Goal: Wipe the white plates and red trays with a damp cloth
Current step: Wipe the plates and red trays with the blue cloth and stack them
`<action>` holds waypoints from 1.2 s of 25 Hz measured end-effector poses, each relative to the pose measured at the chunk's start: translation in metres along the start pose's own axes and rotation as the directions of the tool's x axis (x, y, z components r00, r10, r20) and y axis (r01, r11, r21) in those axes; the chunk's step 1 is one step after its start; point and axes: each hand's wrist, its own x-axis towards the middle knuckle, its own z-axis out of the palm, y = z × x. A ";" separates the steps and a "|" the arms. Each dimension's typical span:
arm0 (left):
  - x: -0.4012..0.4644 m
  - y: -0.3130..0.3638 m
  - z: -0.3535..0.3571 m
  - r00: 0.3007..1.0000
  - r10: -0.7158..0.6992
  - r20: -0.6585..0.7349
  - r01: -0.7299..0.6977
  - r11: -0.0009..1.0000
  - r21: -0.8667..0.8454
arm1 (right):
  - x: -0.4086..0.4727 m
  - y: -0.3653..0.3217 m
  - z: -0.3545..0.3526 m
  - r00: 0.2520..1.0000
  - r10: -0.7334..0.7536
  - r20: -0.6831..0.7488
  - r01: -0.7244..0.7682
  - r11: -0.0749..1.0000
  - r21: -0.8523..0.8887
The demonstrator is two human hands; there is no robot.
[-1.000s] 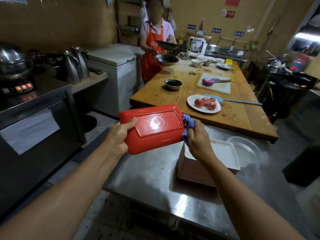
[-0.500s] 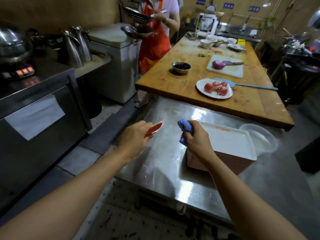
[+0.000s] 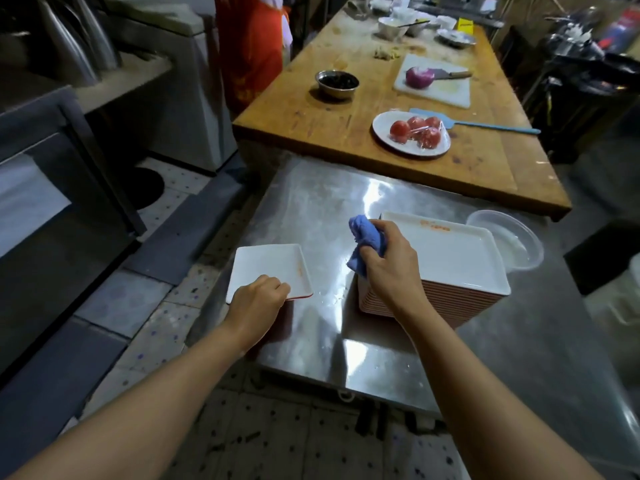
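A rectangular tray (image 3: 268, 268), white inside and red underneath, lies face up at the left edge of the steel table (image 3: 318, 209). My left hand (image 3: 258, 303) grips its near edge. My right hand (image 3: 388, 268) holds a bunched blue cloth (image 3: 363, 239) above the left end of a stack of trays (image 3: 446, 268). The stack's top tray is white inside with an orange smear near its far rim. The single tray has a small orange smear by its right rim.
A clear plastic bowl (image 3: 509, 239) stands right of the stack. Behind is a wooden table (image 3: 311, 126) with a plate of tomatoes (image 3: 412, 133), a steel bowl (image 3: 336, 83), a cutting board (image 3: 434, 84) and a blue spatula (image 3: 478, 124). A person in a red apron (image 3: 249, 43) stands at far left.
My left hand turned the tray over from red side up and set it face up on the steel table. My right hand drew back with the cloth over the stack.
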 end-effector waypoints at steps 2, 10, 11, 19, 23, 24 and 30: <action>-0.002 -0.002 0.017 0.993 -0.036 0.113 0.041 0.998 -0.043 | 0.001 0.003 0.001 1.000 0.008 -0.015 -0.008 1.000 -0.001; -0.001 -0.015 0.053 0.924 -0.109 0.367 0.108 0.994 0.024 | -0.002 0.016 -0.001 0.996 0.051 -0.076 -0.056 0.996 -0.063; -0.001 -0.016 0.054 0.918 -0.109 0.381 0.105 0.994 0.030 | -0.003 0.016 -0.003 0.995 0.049 -0.085 -0.054 0.997 -0.061; 0.038 0.007 0.023 0.927 -0.237 0.290 0.283 0.950 -0.128 | 0.001 0.025 -0.032 0.977 0.100 -0.187 -0.121 0.987 -0.107; 0.086 0.042 0.001 0.925 -0.278 0.257 0.364 0.843 -0.395 | 0.020 0.044 -0.047 0.978 0.141 -0.153 -0.174 0.956 -0.235; 0.098 0.051 -0.004 0.918 -0.283 0.278 0.387 0.797 -0.464 | 0.025 0.050 -0.049 0.984 0.133 -0.119 -0.163 0.941 -0.297; 0.138 0.093 -0.011 0.850 -0.294 0.437 0.526 0.491 -0.694 | 0.035 0.074 -0.048 0.997 0.008 0.079 0.035 0.851 -0.524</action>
